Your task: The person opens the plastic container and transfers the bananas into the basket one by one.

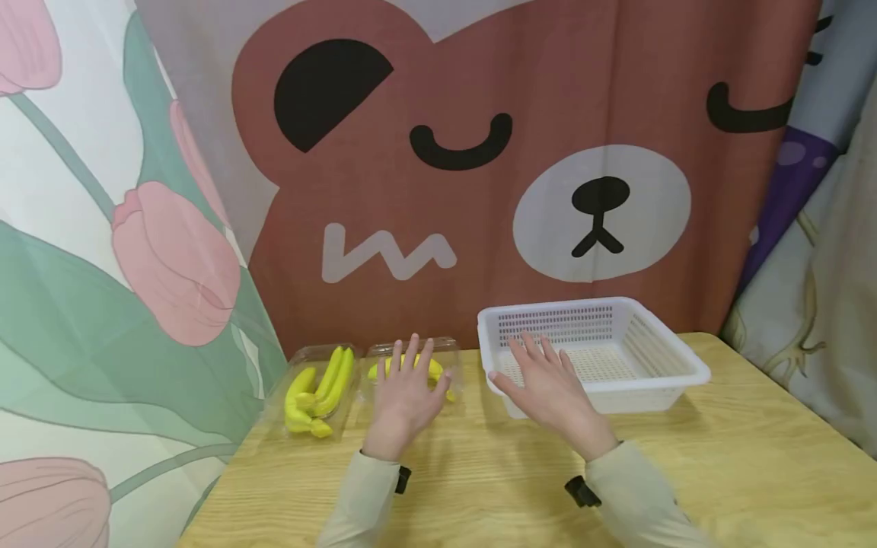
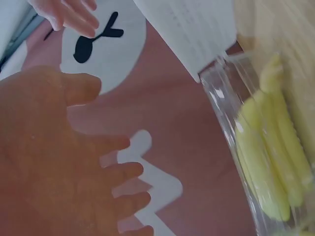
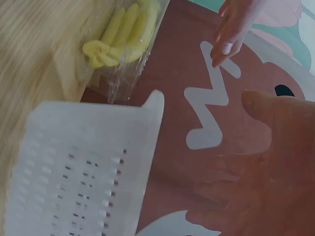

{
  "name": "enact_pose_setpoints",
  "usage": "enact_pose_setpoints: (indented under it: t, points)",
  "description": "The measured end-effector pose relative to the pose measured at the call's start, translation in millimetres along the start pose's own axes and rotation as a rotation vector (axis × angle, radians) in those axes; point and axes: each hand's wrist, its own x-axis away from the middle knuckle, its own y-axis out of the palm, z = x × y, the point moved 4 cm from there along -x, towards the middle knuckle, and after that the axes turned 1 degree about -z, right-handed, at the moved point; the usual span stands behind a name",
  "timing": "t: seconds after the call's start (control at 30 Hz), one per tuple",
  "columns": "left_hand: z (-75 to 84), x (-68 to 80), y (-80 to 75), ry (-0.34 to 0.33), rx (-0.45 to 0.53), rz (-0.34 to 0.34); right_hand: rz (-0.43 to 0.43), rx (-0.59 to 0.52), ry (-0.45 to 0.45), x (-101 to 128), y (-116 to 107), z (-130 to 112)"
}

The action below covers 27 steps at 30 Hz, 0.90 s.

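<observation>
My left hand is held up with its fingers spread, in front of a clear plastic box with yellow bananas inside. My right hand also has its fingers spread; it overlaps the near left corner of a white perforated basket in the head view. Neither hand holds anything. Further left stands a second clear box with several bananas in it. Part of the bananas in the nearer box is hidden behind the left hand.
Everything stands on a light wooden table. A curtain with a brown bear print hangs right behind the boxes and basket. At the left hangs a tulip-patterned cloth, and more fabric is at the right.
</observation>
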Motion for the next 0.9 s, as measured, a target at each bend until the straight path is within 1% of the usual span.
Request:
enact_pose_setpoints:
  t: [0.17,0.4,0.57,0.9]
  points:
    - [-21.7,0.2,-1.1,0.011,-0.006,0.034,0.022,-0.02,-0.026,-9.2,11.8,-9.5]
    - [-53.9,1.5,-5.1,0.005,-0.005,0.033,0.042,-0.066,-0.072,-21.5,21.9,-22.2]
    - [-71.7,-0.6,-4.8,0.0,0.02,0.035,0.045,-0.094,-0.103,-29.9,31.0,-27.6]
    - [-101.6,-8.0,-5.2,0.01,0.124,0.1,0.022,-0.291,-0.098,-39.9,49.7,-40.9]
